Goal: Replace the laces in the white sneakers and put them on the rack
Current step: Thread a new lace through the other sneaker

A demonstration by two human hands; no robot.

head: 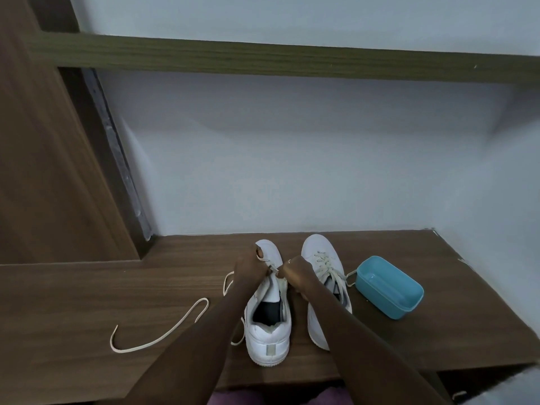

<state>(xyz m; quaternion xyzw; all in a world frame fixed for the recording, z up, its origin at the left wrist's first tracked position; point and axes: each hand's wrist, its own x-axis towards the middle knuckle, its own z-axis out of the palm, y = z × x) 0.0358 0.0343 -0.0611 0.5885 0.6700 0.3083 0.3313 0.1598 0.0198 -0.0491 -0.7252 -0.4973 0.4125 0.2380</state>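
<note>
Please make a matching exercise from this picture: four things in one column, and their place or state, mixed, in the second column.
1. left sneaker
2. right sneaker
3. loose lace
4. blue container

a. right of both sneakers
b. already laced
c. alone on the wooden surface, left of the sneakers
d. left hand and right hand pinch its lace

Pairs: 1-d, 2-b, 3-c, 4-a

Forearms extended, left hand [250, 266] and right hand [295, 276] nearly touch, fingers [259, 254] pinching a lace [274, 269].
</note>
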